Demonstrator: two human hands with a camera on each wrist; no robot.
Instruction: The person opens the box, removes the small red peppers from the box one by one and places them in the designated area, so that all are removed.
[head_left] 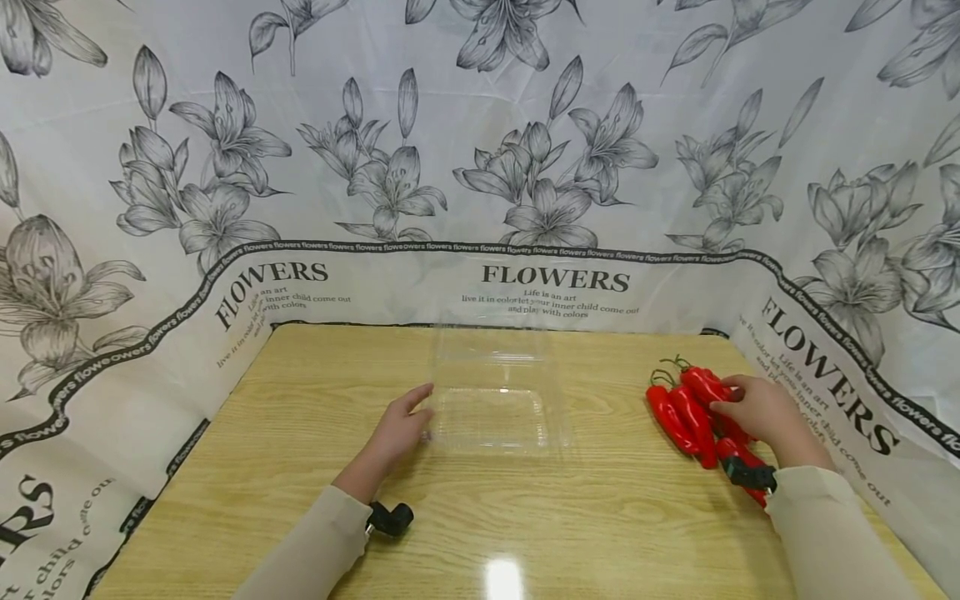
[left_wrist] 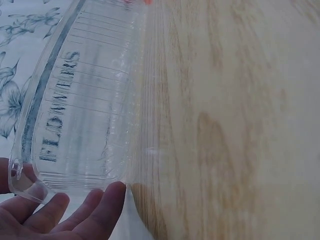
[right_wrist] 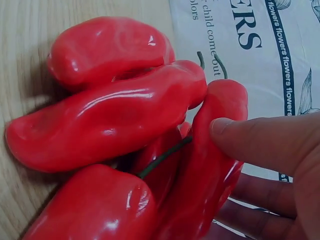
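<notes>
In the head view my left hand (head_left: 396, 429) is at the left side of a clear plastic clamshell box (head_left: 491, 417). Its relaxed fingers (left_wrist: 107, 205) lie against the box's end and rim corner in the left wrist view. The box's lid (head_left: 491, 343) is laid back toward the wall. Over at the right, my right hand (head_left: 772, 412) pinches a glossy red pepper (right_wrist: 205, 150) with a green stem, thumb on its near side and fingers behind. Several more red peppers (head_left: 671, 421) lie bunched together beside and under it.
The wood-grain table (head_left: 315, 400) is bordered by a white flower-print cloth (head_left: 390, 287) at the back and sides. Black wrist mounts (head_left: 392, 520) show at both cuffs. One pepper (head_left: 752, 492) lies partly under the right wrist.
</notes>
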